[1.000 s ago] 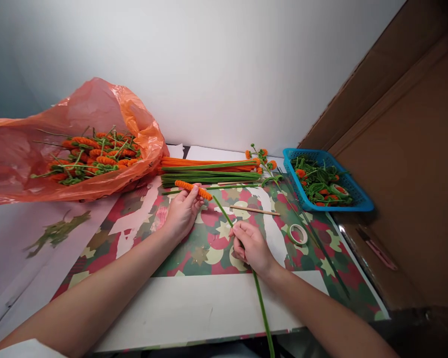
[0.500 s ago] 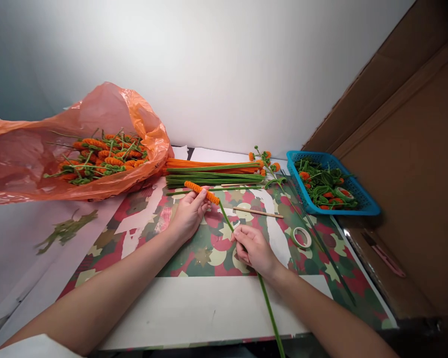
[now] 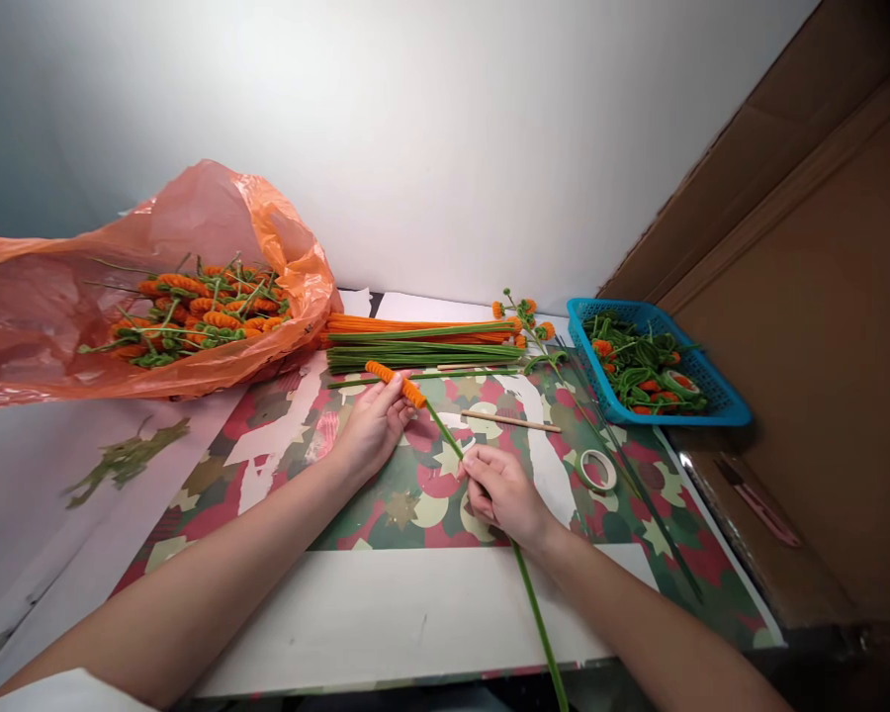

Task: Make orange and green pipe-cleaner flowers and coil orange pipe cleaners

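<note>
Over a patterned sheet, the left hand pinches an orange coil between thumb and fingers, while the right hand pinches a green stem – its far end reaching the coil's lower end.

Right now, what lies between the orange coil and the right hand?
In the head view, a stretch of green stem runs from the orange coil to the right hand.
</note>
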{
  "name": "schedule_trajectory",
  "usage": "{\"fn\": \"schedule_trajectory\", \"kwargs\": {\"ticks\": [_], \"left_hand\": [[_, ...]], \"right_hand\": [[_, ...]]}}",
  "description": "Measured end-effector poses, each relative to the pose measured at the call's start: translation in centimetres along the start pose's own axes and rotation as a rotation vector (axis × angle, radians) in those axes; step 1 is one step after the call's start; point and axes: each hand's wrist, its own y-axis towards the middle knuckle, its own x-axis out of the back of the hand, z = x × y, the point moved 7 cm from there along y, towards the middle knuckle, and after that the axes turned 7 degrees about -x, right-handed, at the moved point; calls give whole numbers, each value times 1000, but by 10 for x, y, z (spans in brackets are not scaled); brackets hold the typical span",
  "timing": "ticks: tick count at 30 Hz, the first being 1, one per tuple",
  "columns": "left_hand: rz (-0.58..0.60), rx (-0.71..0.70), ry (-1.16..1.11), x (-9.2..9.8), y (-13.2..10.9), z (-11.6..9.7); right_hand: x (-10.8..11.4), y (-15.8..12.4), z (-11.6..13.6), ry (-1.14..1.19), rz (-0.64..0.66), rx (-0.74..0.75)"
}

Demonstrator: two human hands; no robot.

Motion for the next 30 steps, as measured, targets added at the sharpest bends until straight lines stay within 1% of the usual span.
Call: {"fn": "schedule_trajectory", "kwargs": {"ticks": [9,13,15,17,18,20,21,23,24,26,30], "left_hand": [[-87,-11,-31,5,2,-4],[-113,-25,-26,6,3,-6],[-118,-25,-16,6,3,-7],[-110,-17,-1,5,2,-7],[-99,-8,9,4,1,-7],[-67,20,31,1,-1,-5],[-48,38,42,-1,-3,-3],[-15,76,65,-4,-5,0],[-4,89,83,-4,-6,2],[4,97,123,-4,-7,3],[7,43,171,-1,-7,-2]], "right_hand": [[-3,-4,3,-1,1,9],[-2,-4,2,59,26,11],[1,-1,3,169,59,-33],[7,4,5,350,67,-111],[13,7,7,464,41,-144],[26,11,12,664,-59,-215],[34,13,17,753,-124,-195],[50,15,31,898,-216,-44],[56,15,37,931,-246,24],[68,14,45,957,-294,129],[92,13,50,901,-403,247]]}}
